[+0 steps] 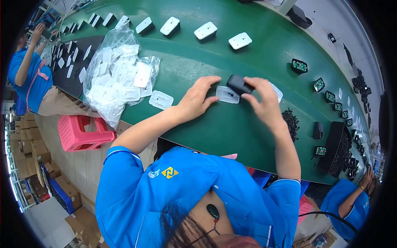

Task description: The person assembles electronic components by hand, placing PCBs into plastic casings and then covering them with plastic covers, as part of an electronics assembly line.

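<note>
My right hand [264, 99] grips a black plastic housing [236, 84] by its right end, tilted just above the bench. Under its left side lies a white plastic cover [227, 96] with a small dark part in it. My left hand [194, 99] is beside that cover, thumb and fingers apart and holding nothing; the thumb tip is close to the cover's left edge, and I cannot tell if they touch. Another white cover [277, 92] shows partly behind my right hand. To the left, a single white cover [161, 100] lies on the bench.
A clear plastic bag [120, 78] of white covers is at the left. Black housings with white covers [205, 30] line the far side. At right are a heap of small black parts [290, 122], housings with green circuit boards [299, 66] and a black bin [334, 149]. Co-workers sit both sides.
</note>
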Motion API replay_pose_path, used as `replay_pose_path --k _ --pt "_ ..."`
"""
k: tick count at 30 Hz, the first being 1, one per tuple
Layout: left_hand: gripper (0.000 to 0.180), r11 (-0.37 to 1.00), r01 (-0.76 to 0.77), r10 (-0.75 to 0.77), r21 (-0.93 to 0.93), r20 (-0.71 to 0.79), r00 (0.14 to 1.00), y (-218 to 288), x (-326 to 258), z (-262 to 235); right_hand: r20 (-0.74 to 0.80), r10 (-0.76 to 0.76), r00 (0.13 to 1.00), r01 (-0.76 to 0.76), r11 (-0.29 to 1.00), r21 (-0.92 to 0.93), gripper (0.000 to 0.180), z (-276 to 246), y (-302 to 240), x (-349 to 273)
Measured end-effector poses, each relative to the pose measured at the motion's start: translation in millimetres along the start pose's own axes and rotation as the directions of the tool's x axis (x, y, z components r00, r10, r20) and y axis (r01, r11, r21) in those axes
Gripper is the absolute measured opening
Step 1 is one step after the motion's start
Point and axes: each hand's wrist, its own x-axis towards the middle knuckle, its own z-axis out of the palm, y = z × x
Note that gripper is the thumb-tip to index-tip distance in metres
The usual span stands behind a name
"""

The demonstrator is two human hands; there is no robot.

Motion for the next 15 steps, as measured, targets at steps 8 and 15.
replay_pose_path --k 8,15 --pt "0.052 0.997 -0.050 0.050 0.052 0.006 0.999 2 -3 -8 0.123 -0.043 0.991 0.050 0.997 -0.053 0.044 19 -15 -1" --pt "0.053 0.988 -0.106 0.096 0.108 0.092 0.991 -4 -8 -9 0.190 -0.074 0.979 0.089 0.993 -0.072 0.042 21 -15 1"
